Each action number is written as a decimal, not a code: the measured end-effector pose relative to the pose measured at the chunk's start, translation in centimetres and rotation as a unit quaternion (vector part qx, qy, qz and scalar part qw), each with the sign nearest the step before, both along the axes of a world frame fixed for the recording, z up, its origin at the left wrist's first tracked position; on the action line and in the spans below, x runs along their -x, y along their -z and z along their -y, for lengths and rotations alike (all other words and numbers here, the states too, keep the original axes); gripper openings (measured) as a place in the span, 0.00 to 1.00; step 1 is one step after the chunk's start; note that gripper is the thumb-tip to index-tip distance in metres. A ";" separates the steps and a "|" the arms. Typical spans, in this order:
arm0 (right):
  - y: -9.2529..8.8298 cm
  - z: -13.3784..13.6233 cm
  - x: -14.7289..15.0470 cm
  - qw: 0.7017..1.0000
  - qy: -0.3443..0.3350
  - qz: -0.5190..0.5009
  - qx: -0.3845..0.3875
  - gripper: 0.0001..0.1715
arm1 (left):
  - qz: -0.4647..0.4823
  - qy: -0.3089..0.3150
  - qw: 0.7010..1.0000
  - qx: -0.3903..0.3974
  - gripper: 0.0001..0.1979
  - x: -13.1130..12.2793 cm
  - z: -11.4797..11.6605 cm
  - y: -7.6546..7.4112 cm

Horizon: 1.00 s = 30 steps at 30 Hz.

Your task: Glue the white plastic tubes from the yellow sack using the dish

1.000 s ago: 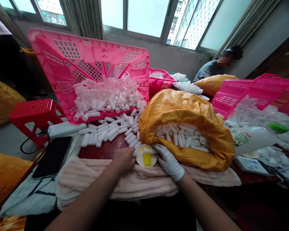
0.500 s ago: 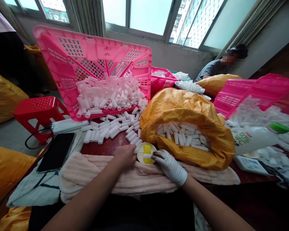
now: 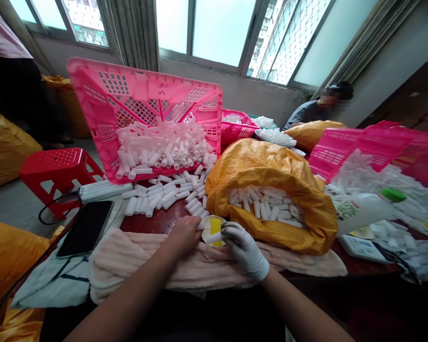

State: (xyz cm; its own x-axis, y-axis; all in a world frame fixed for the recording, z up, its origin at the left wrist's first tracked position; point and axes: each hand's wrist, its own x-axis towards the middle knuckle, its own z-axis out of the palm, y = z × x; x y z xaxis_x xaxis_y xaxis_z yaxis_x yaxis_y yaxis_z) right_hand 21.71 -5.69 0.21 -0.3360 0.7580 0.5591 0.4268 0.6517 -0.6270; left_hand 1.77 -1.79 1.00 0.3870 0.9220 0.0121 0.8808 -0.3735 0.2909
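My bare left hand (image 3: pixel 186 232) is closed at the left edge of a round cream-coloured disc (image 3: pixel 207 222). From its fingertips a short white tube (image 3: pixel 201 225) sticks out. My right hand (image 3: pixel 245 249), in a white glove, pinches another white tube (image 3: pixel 214 238) and holds it tilted over the disc. A yellow patch (image 3: pixel 216 225) lies on the disc, partly covered by that tube. Just behind the hands, many loose white tubes (image 3: pixel 160 198) are spread on the dark red table (image 3: pixel 157 224). A pinkish towel (image 3: pixel 192 268) lies under my forearms.
A tilted pink basket (image 3: pixel 142 78) full of tubes stands behind. An open orange sack (image 3: pixel 267 154) of tubes is at right, beside a green-capped bottle (image 3: pixel 364 211). A phone (image 3: pixel 85 229) and red stool (image 3: pixel 62 166) are at left. Another person (image 3: pixel 306 114) sits far right.
The tube in my right hand has tilted, its left end now lower, and my right hand has shifted slightly left. My left hand stays nearly in place. The whole view has shifted slightly.
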 end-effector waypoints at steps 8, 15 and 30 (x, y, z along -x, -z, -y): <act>-2.0 -0.5 1.4 0.975 0.056 -0.193 0.094 0.07 | 0.121 0.097 0.988 -0.009 0.11 0.5 0.9 -1.1; -3.9 -0.1 2.5 0.989 0.087 0.011 0.120 0.14 | 0.033 0.085 0.995 -0.030 0.13 -1.5 2.9 -1.0; -2.0 8.0 -4.4 0.940 0.266 0.032 0.210 0.17 | 0.154 0.121 0.974 0.110 0.15 3.9 4.1 -4.6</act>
